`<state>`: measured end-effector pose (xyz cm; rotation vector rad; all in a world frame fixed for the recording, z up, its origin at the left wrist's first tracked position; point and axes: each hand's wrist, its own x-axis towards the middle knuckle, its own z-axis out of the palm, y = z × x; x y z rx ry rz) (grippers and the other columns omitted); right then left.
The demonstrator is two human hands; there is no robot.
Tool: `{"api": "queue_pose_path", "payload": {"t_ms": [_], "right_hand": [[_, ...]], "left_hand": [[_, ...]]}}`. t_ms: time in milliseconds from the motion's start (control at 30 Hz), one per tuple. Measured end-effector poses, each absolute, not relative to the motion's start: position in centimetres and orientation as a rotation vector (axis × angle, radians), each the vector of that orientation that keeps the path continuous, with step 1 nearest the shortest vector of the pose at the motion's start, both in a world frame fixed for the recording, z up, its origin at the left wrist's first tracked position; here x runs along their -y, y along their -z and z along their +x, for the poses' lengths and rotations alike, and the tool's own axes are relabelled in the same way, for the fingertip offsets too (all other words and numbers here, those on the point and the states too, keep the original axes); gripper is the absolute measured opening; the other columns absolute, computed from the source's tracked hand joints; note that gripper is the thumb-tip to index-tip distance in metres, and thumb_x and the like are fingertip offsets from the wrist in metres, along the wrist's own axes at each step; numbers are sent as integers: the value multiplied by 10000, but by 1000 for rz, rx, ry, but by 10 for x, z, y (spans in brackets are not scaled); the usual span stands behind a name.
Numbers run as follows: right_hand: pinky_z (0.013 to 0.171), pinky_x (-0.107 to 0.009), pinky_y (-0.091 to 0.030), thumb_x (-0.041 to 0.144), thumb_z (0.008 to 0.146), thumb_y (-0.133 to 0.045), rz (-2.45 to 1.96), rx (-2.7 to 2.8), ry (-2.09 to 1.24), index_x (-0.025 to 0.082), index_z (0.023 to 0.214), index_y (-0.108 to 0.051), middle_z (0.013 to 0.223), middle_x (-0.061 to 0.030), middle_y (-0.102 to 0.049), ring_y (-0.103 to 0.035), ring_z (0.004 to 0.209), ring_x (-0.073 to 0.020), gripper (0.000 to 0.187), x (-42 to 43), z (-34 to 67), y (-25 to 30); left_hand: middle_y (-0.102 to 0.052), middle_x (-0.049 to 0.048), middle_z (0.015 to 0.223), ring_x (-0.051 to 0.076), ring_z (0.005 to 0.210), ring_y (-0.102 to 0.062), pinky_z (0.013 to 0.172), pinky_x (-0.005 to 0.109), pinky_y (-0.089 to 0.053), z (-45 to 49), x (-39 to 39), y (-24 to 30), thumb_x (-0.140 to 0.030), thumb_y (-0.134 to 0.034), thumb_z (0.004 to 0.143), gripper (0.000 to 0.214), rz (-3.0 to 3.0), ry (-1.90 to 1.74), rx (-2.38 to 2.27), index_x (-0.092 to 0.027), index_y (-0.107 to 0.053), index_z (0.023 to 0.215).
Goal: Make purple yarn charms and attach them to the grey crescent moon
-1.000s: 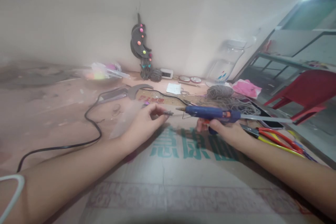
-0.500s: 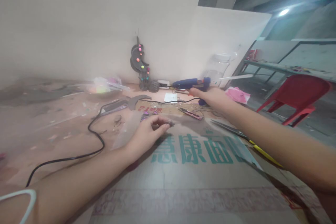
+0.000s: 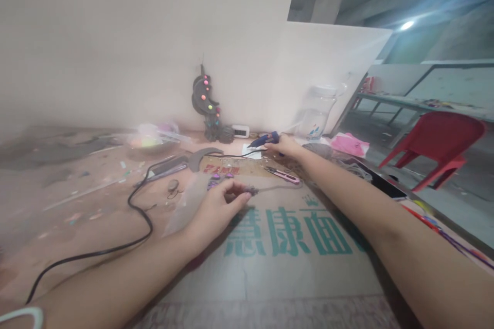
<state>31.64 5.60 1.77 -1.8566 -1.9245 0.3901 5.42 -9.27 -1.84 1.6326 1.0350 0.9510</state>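
My left hand [image 3: 224,205] pinches a small grey piece [image 3: 252,190] between thumb and fingertips, low over a printed sheet [image 3: 270,277] with green characters. Farther back, my right hand [image 3: 288,147] is wrapped round a blue hot glue gun [image 3: 265,139]. Its nozzle points left, above a small white paper [image 3: 250,151]; whether it touches is unclear. Several purple pieces [image 3: 216,179] lie just beyond my left hand. Pink-handled thread snips [image 3: 283,175] rest between the two hands. A grey crescent [image 3: 201,158] lies farther left.
A dark moon ornament with coloured beads [image 3: 203,96] leans against the wall. A clear jar [image 3: 317,115] and a pink cloth [image 3: 350,144] stand at the back right. A black cord [image 3: 146,216] winds across the left side. Beyond the table is a red chair [image 3: 440,141].
My right hand has carried the glue gun down and to the left, close over the white paper. My left hand stays nearly in place with the grey piece. The yellow-handled scissors are out of sight.
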Motion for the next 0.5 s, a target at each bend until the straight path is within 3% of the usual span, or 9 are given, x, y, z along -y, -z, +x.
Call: {"api": "queue_pose_path", "payload": {"t_ms": [100, 267, 400, 500], "right_hand": [[869, -410, -556, 373, 942, -616, -1857, 1954, -354, 155, 1212, -615, 1194, -76, -653, -652, 1022, -232, 347, -54, 318, -16], [812, -289, -509, 401, 821, -734, -1788, 2006, -225, 163, 1025, -725, 947, -65, -770, -698, 914, -240, 314, -29, 327, -30], [903, -334, -482, 357, 801, -734, -1696, 2046, -113, 167, 1035, -744, 1099, -137, -745, -665, 1061, -283, 301, 13, 329, -38], [921, -378, -481, 357, 878, -624, -1608, 2115, -149, 186, 1020, -752, 1072, -106, -754, -677, 999, -261, 256, 51, 313, -40]], "left_hand": [[-700, 61, 930, 189, 811, -641, 739, 301, -479, 54, 92, 18, -366, -632, 822, 224, 1625, -946, -1045, -165, -620, 921], [-697, 58, 895, 184, 775, -635, 716, 300, -488, 52, 94, 16, -391, -636, 823, 245, 1625, -962, -1072, -162, -625, 910], [-693, 43, 858, 178, 756, -633, 716, 300, -489, 52, 94, 16, -400, -643, 835, 246, 1630, -983, -1072, -165, -626, 904], [-690, 31, 812, 174, 744, -630, 709, 292, -483, 53, 94, 15, -391, -649, 836, 228, 1625, -1015, -1061, -167, -629, 870]]}}
